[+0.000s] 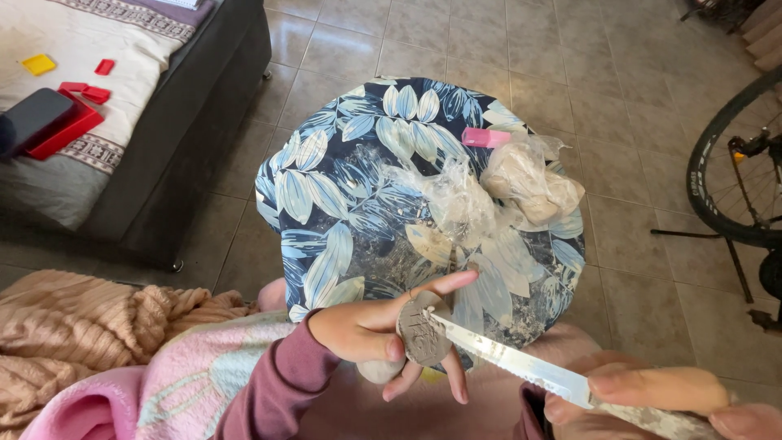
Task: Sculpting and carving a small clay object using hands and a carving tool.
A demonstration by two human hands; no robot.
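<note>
My left hand (pixel 371 326) holds a flat round disc of grey clay (pixel 422 330) upright between thumb and fingers, with a grey lump (pixel 380 371) tucked under the palm. My right hand (pixel 652 399) grips a serrated knife (pixel 521 363) smeared with clay; its tip rests on the scored face of the disc. Both hands hover over the near edge of a round table with a blue leaf-patterned cloth (pixel 342 187).
On the table lie crumpled clear plastic wrap (pixel 452 195), a bag of pale clay lumps (pixel 533 183) and a pink tool (pixel 486 138). A sofa with a red tray and small red and yellow pieces (pixel 65 122) stands left. A bicycle wheel (pixel 733 171) stands right. A peach blanket (pixel 81 326) is near left.
</note>
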